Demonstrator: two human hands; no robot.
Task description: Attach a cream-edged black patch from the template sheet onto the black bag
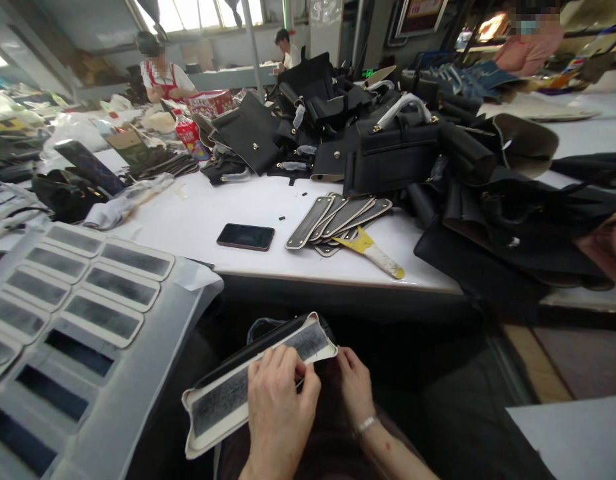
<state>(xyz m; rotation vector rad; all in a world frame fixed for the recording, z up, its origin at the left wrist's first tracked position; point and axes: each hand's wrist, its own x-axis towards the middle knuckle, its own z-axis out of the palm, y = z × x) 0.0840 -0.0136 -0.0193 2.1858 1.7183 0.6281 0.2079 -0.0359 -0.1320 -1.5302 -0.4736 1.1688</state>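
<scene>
A long panel (218,403) with a pale border and a dark grey middle lies tilted over a black leather piece (248,353) near my lap. My left hand (281,393) rests over the panel's middle, its fingers curled and pressed on it. At the panel's right corner, my right hand (355,383) has its fingertips pinched on the pale edge. On the white table (188,220) ahead lie a stack of dark strips with pale edges (308,223) and a yellow-and-white scraper (375,257).
On the left, a grey board (153,353) holds several similar panels (105,313). A phone (245,237) lies near the table's front edge. Black bags (393,150) are piled at the back and right. A red bottle (188,137) stands behind. Other people (163,77) sit farther off.
</scene>
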